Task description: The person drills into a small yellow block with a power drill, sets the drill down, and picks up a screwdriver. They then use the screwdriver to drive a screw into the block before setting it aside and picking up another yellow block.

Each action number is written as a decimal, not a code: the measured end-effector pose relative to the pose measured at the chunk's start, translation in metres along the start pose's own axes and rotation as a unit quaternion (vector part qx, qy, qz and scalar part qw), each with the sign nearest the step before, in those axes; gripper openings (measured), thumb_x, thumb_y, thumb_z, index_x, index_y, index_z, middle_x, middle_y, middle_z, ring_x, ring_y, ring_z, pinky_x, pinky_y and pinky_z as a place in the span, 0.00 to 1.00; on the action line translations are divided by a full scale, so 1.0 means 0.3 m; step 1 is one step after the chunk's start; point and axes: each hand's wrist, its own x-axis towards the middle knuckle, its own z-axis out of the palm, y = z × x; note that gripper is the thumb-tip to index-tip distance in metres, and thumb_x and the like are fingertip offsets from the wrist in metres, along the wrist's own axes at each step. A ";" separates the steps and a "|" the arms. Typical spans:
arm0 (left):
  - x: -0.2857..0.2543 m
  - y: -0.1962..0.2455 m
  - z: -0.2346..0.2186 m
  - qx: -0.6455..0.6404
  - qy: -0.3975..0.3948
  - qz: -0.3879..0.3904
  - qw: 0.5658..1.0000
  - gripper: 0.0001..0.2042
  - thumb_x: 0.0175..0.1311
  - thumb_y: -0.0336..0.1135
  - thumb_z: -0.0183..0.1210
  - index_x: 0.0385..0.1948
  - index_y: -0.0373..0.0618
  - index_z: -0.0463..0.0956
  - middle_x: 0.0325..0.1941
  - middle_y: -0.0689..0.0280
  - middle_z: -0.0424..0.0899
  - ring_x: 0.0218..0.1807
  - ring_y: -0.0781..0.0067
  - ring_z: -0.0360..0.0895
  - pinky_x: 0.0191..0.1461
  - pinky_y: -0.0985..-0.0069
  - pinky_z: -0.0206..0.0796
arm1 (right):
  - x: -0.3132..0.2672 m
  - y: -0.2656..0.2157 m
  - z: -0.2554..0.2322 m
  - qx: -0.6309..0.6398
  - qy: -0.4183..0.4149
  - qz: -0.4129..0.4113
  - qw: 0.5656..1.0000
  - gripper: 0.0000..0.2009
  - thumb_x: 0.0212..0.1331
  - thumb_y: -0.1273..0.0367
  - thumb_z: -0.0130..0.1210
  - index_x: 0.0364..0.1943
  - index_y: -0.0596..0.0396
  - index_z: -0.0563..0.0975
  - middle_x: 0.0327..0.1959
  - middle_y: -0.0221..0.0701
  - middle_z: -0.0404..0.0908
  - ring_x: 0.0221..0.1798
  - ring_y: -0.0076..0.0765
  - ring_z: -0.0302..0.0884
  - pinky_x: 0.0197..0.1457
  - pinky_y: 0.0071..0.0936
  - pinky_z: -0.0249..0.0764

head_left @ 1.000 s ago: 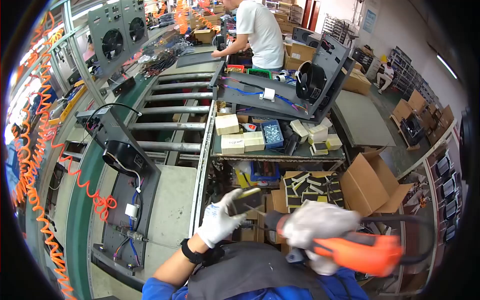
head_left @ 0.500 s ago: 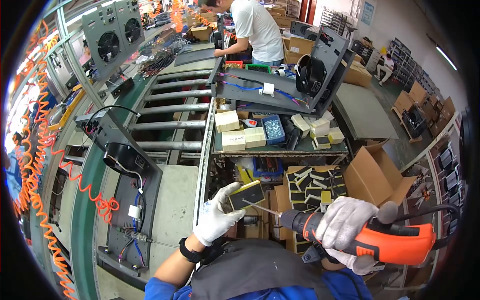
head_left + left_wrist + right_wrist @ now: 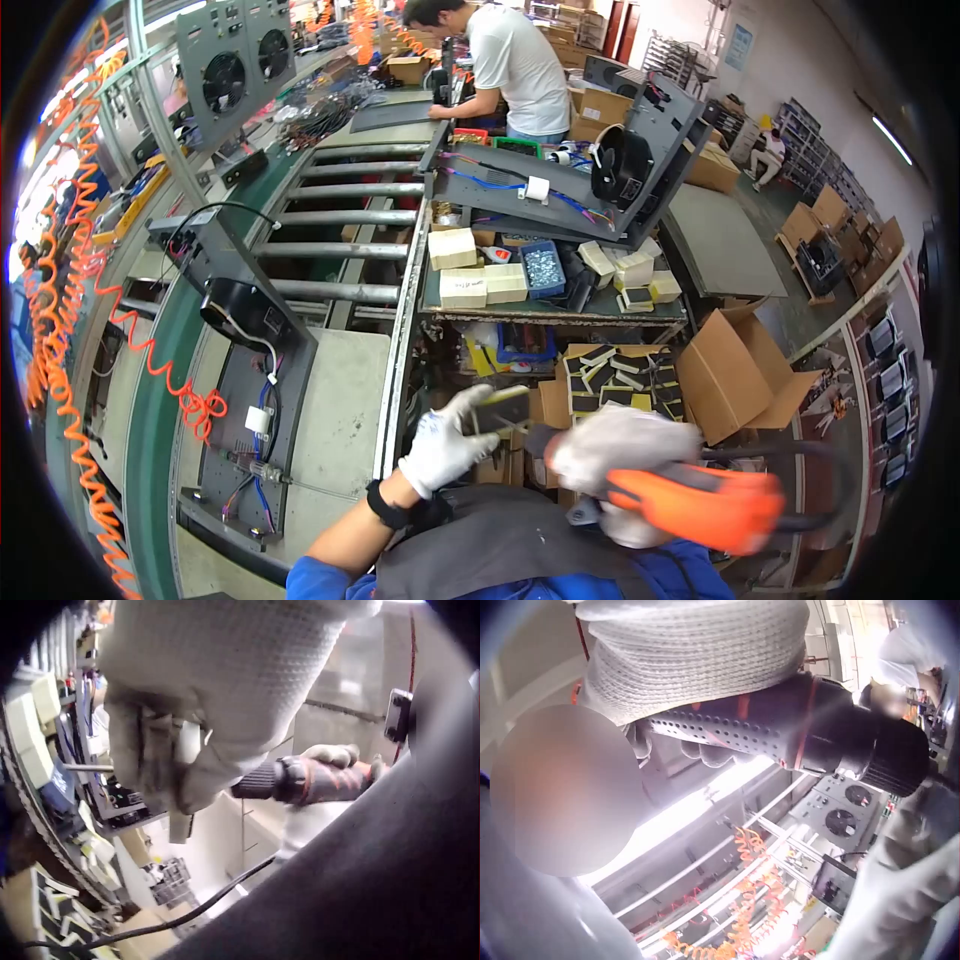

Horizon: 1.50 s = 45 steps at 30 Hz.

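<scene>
The gloved left hand (image 3: 447, 445) pinches a small dark block with yellowish edges (image 3: 503, 409) between thumb and fingers. The gloved right hand (image 3: 628, 462), blurred in the head view, grips an orange and black power drill (image 3: 700, 505) whose front end points left at the block. In the left wrist view the drill's black chuck (image 3: 259, 782) is close beside the left glove (image 3: 217, 682). The right wrist view has the right glove (image 3: 697, 656) wrapped over the drill body (image 3: 780, 724), with the left glove (image 3: 900, 892) past the chuck. Where the bit meets the block is blurred.
Several similar blocks lie in an open carton (image 3: 622, 385) below the bench. The bench holds pale blocks (image 3: 463, 288), a blue bin of small parts (image 3: 543, 269) and a metal chassis with a fan (image 3: 621, 162). Another chassis (image 3: 240, 400) stands left. A person (image 3: 520, 70) works beyond the rollers.
Compared with half a second ago, the drill and right hand have shifted left, nearer the left hand, and the block is tilted differently. The left hand still holds it. The person beyond has moved slightly.
</scene>
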 end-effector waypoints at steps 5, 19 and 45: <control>0.019 -0.136 -0.072 -0.160 0.064 -0.042 0.984 0.34 0.50 0.18 0.66 0.63 0.36 0.63 0.48 0.64 0.79 0.43 0.79 0.77 0.44 0.82 0.72 | 0.072 -0.078 -0.089 0.151 -0.056 -0.109 0.981 0.28 0.53 0.68 0.58 0.60 0.57 0.67 0.11 0.27 0.73 0.11 0.32 0.72 0.18 0.28 0.75; -0.018 -0.039 -0.034 -0.189 0.006 -0.049 0.981 0.34 0.51 0.16 0.65 0.63 0.36 0.63 0.56 0.62 0.75 0.53 0.78 0.75 0.53 0.80 0.71 | 0.029 0.045 0.016 0.138 0.135 -0.196 0.962 0.23 0.51 0.60 0.68 0.38 0.59 0.66 0.18 0.35 0.78 0.14 0.34 0.78 0.15 0.28 0.76; 0.080 0.088 0.097 0.058 -0.059 0.025 0.996 0.32 0.51 0.25 0.67 0.61 0.38 0.66 0.54 0.57 0.81 0.46 0.71 0.82 0.49 0.75 0.73 | -0.056 -0.011 -0.045 -0.013 0.112 -0.091 0.989 0.13 0.46 0.66 0.66 0.30 0.59 0.76 0.19 0.36 0.80 0.18 0.37 0.79 0.25 0.34 0.79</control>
